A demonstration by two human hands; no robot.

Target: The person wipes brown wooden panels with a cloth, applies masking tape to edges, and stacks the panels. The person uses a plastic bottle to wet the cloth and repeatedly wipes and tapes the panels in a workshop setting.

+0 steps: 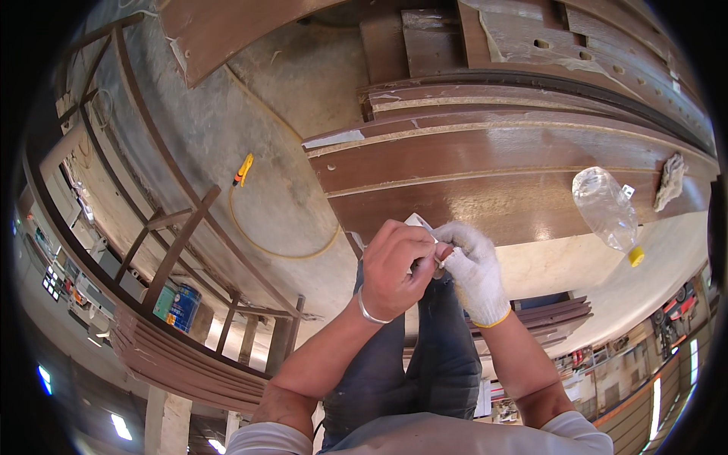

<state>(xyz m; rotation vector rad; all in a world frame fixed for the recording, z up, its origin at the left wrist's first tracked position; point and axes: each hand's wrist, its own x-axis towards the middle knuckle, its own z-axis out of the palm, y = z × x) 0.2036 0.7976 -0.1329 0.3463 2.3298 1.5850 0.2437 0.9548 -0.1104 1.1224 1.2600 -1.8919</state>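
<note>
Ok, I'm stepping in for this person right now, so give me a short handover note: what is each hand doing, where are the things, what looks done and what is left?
Left hand: bare, metal bangle on the wrist, fingers closed on a small white piece.
Right hand: in a white glove, pinching the same piece where the two hands meet.
Both hands are over the near edge of the brown boards.
On the boards: a clear plastic bottle with a yellow cap lying on its side, a grey rag further right.
Done: cannot tell how far the boards are finished.
Left: the white piece is in hand, not yet laid on a board.
</note>
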